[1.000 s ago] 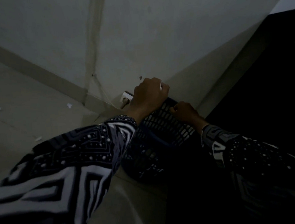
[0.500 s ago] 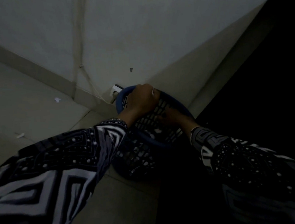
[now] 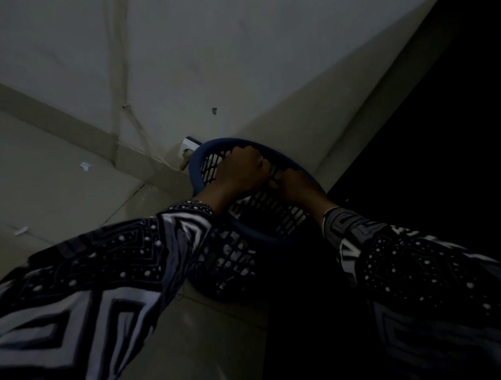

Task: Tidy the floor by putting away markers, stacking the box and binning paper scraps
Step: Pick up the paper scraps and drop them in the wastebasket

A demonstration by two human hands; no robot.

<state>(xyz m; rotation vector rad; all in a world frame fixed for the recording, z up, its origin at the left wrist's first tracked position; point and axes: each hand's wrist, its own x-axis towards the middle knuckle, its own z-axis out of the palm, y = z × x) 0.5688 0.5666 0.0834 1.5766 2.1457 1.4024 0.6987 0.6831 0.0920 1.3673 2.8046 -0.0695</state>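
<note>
Presently, a blue perforated basket (image 3: 255, 234) is being seen at the centre of the frame, standing on the pale floor (image 3: 48, 187) in the corner where the wall (image 3: 231, 41) meets a dark mass at the right. Its mouth is being tipped toward the camera and slightly upward; as a round vessel it has no long side, and its axis from base to rim is being judged to run from lower centre toward upper centre.

Both hands are being held together over the open mouth. The left hand (image 3: 239, 172) is being kept curled into a fist; whether scraps are enclosed cannot be told in this light. The right hand (image 3: 295, 183) is being pressed against it with fingers bent, and its contents are likewise not being shown.

Risks are being judged as follows. The tilted basket could be tipped over by the weight of the leaning forearms. Light scraps could be dropped past the rim or through the wall holes. Two paper scraps (image 3: 85, 166) at left of the frame are lying well apart from the basket and could be overlooked in the dimness.
</note>
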